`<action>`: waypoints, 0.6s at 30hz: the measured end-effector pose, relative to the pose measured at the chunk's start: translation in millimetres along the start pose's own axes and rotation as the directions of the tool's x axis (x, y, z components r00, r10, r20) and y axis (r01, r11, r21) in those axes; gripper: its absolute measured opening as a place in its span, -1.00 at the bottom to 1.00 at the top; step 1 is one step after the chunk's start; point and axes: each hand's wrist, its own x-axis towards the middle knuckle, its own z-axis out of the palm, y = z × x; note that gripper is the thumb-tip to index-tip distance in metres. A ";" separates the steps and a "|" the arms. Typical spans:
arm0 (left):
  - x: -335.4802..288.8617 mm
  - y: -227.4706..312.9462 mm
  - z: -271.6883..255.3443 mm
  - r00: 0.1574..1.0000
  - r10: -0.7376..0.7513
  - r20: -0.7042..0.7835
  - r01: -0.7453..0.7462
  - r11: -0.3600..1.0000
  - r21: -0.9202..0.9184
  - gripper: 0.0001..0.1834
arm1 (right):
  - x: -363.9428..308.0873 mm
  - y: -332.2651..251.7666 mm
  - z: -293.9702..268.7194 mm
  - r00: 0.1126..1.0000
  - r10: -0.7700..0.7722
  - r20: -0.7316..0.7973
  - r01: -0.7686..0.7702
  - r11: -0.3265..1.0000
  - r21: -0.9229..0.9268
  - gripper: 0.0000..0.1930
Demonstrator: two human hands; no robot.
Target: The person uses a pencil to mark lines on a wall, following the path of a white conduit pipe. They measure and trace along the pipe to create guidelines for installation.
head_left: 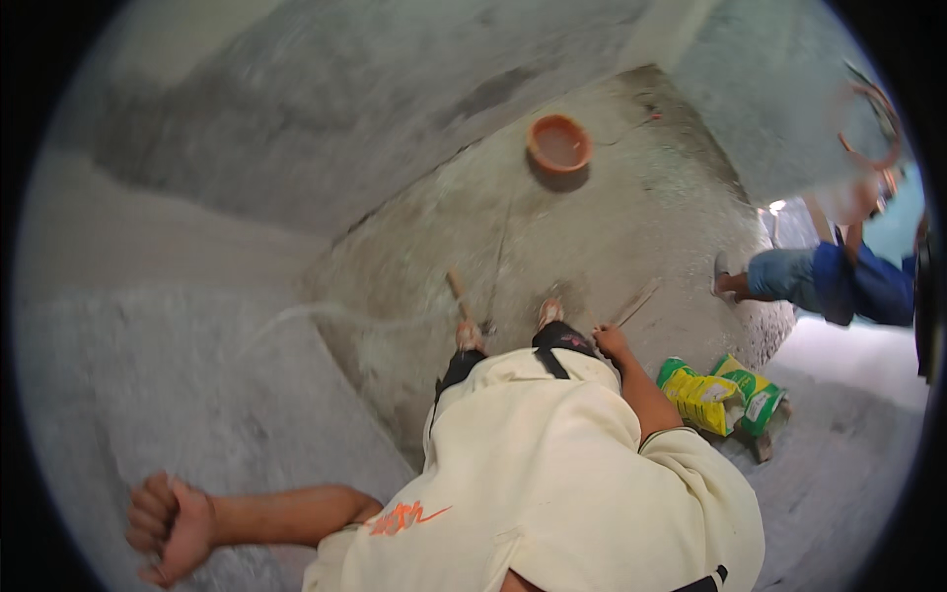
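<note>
My left hand (170, 528) is held out to the left in front of the grey wall, its fingers curled in and nothing visible in them. Down beside my right leg, my right hand (612, 341) has closed fingers at the near end of a thin pale stick (639, 302). The stick slants away above the floor; its far end is blurred. By my left foot lies a short wooden piece (455, 286), apart from both hands.
An orange tub (558, 145) with greyish contents stands farther off on the rough floor (414, 247). Yellow and green bags (698, 397) lie at my right. Another person (804, 281) in blue stands at the far right. Grey walls (217, 385) enclose the floor.
</note>
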 end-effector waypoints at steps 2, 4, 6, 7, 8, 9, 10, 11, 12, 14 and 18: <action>17.8 4.3 -27.4 0.972 -0.172 0.163 0.192 0.974 -0.116 -0.45 | -32.2 6.3 29.6 0.997 0.018 0.071 -0.014 0.998 -0.060 -0.66; 32.1 0.5 -51.2 0.950 -0.246 0.194 0.280 0.944 -0.173 -0.45 | -41.0 23.7 44.5 0.997 -0.039 0.060 0.048 0.988 -0.145 -0.64; 45.7 -11.5 -77.7 0.958 -0.274 0.083 0.284 0.947 -0.151 -0.43 | -39.6 65.1 63.5 0.989 -0.146 0.016 0.144 0.947 -0.287 -0.62; 51.7 -15.8 -84.8 0.954 -0.284 0.094 0.296 0.941 -0.164 -0.43 | -39.6 62.7 74.8 0.985 -0.174 0.017 0.173 0.949 -0.264 -0.61; 53.6 -21.5 -92.8 0.948 -0.301 0.105 0.316 0.930 -0.188 -0.44 | -41.8 62.5 78.4 0.981 -0.195 0.004 0.191 0.951 -0.242 -0.61; 55.1 -25.7 -99.9 0.941 -0.318 0.117 0.337 0.917 -0.213 -0.44 | -45.9 63.9 80.7 0.977 -0.215 -0.011 0.207 0.953 -0.219 -0.61; 56.2 -27.5 -106.1 0.956 -0.290 0.035 0.292 0.948 -0.129 -0.44 | -53.3 67.6 82.3 0.980 -0.199 0.003 0.195 0.960 -0.202 -0.62; 58.5 -30.3 -107.5 0.969 -0.245 -0.031 0.244 0.969 -0.050 -0.44 | -60.1 58.4 86.9 0.983 -0.186 0.003 0.182 0.961 -0.207 -0.64; 59.2 -33.4 -107.0 0.977 -0.191 -0.091 0.194 0.981 0.026 -0.43 | -69.2 40.5 92.6 0.984 -0.176 -0.002 0.172 0.963 -0.209 -0.66; 60.2 -36.8 -106.9 0.989 -0.134 -0.062 0.132 0.991 -0.031 -0.51 | -85.4 9.2 88.9 1.000 -0.025 -0.012 0.024 0.998 -0.055 -0.69; 64.6 -49.8 -104.7 0.971 -0.040 -0.235 0.046 0.999 0.020 -0.39 | -99.4 -5.5 79.9 0.998 0.054 -0.036 -0.047 0.984 0.172 -0.72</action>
